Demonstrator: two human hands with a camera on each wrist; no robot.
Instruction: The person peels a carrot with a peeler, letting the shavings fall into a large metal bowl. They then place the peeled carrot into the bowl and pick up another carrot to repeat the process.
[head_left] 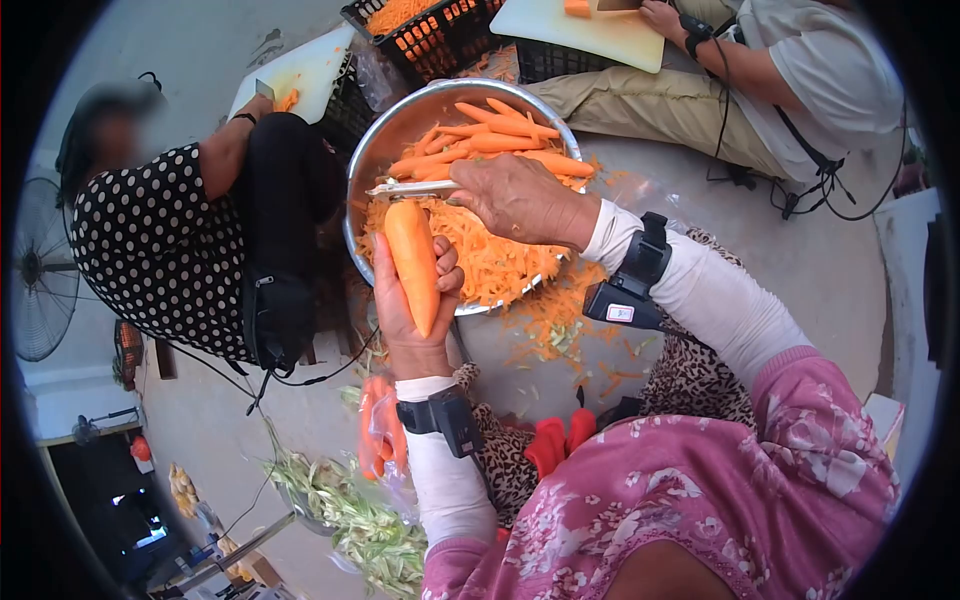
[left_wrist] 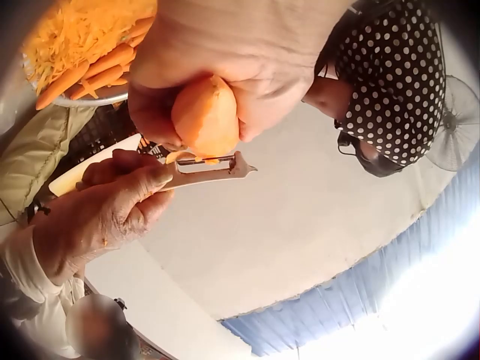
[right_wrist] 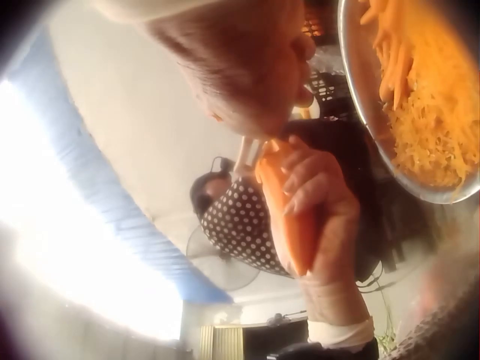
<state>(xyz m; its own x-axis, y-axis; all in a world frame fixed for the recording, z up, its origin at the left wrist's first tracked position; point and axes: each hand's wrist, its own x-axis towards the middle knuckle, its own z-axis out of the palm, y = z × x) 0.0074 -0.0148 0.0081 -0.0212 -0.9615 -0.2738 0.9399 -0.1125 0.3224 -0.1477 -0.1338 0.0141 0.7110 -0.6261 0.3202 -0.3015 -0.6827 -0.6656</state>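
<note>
My left hand (head_left: pixel 412 300) grips a peeled-looking orange carrot (head_left: pixel 411 262), thick end up, tip toward the wrist. My right hand (head_left: pixel 520 198) holds a pale peeler (head_left: pixel 415 187) by its handle, the peeler's head lying at the carrot's thick end. In the left wrist view the peeler's blade (left_wrist: pixel 210 160) is against or very near the carrot (left_wrist: pixel 206 120), with bits of orange on it. A metal basin (head_left: pixel 352 215) sits just beyond both hands, holding whole carrots (head_left: pixel 505 142) and a heap of orange peelings (head_left: pixel 490 262).
Two people sit across at left and right, each with a cutting board (head_left: pixel 300 75). Black crates (head_left: pixel 430 45) stand behind the basin. Bagged carrots (head_left: pixel 380 425) and a pile of green-white leaves (head_left: pixel 375 535) lie at lower left; scraps litter the floor.
</note>
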